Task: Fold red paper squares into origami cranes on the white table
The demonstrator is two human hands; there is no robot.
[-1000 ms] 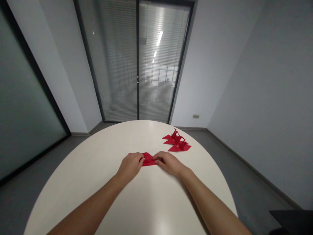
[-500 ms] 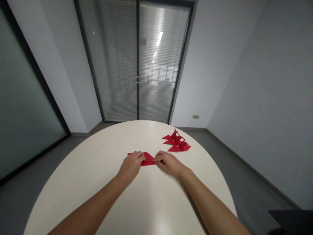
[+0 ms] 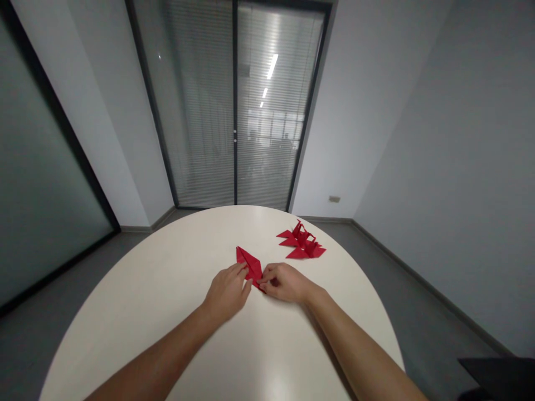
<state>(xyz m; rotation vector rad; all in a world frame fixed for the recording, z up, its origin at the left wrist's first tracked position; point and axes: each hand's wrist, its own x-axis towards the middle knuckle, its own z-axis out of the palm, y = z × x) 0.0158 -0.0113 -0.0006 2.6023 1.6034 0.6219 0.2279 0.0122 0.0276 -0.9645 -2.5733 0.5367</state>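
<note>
Hidden / unclear: the near corner of the red folded paper (image 3: 249, 265) is covered where the two hands meet, so its full outline cannot be read. Both forearms run off the bottom edge of the frame. A dark object (image 3: 497, 376) in the lower right corner is cut off by the frame edge; it cannot be identified.

Left hand (image 3: 228, 289): just left of centre frame, palm down, fingers (image 3: 241, 271) extended and loosely spread. The fingertips rest on the left edge of the paper; nothing is gripped.

Right hand (image 3: 284, 282): just right of centre, fingers curled inward. Thumb and forefinger appear to pinch the near tip of the paper, though the contact point is small and partly shadowed.

Paper: a narrow pointed shape at centre frame, on the white round table (image 3: 175, 267), with the far tip slanting toward the upper left and seeming raised a little off the surface.

Other: a cluster of folded red paper figures (image 3: 301, 244) sits on the table up and right of the hands, apart from them. A glass door with blinds (image 3: 234, 100) fills upper centre.
</note>
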